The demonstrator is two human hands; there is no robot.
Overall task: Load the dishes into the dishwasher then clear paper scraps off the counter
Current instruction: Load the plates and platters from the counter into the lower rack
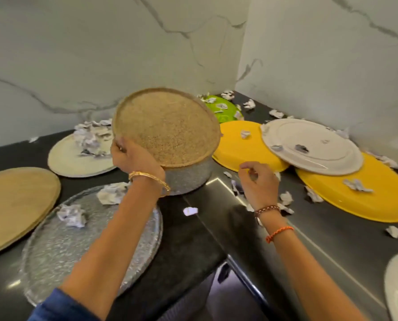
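1. Nearest the camera, a clear textured glass platter point(61, 246) lies flat on the dark counter point(186, 249) with 2 crumpled paper scraps point(71, 215) on it; a tan plate point(15, 205) lies just left of it.
2. The right hand point(257, 181) hovers over the counter by the yellow plate point(239, 147), fingers loosely curled. Whether it pinches a small scrap I cannot tell; it holds no dish.
3. The left hand point(135, 159) grips the near rim of a speckled brown plate point(168, 128), which is lifted and tilted, its face turned to the camera. A grey dish point(188, 179) sits just under its lower edge.
4. Further back lie a cream plate point(77, 158) heaped with scraps, a white plate point(314, 144) overlapping the 2 yellow ones point(360, 198), and a green plate point(223, 108) in the corner.
5. Judgement: the dish-loading step is in hand, with most dishes not yet loaded. No dishwasher is visible.
6. Next, the brown plate likely needs carrying to the dishwasher. Scraps on the other plates should be tipped off first.
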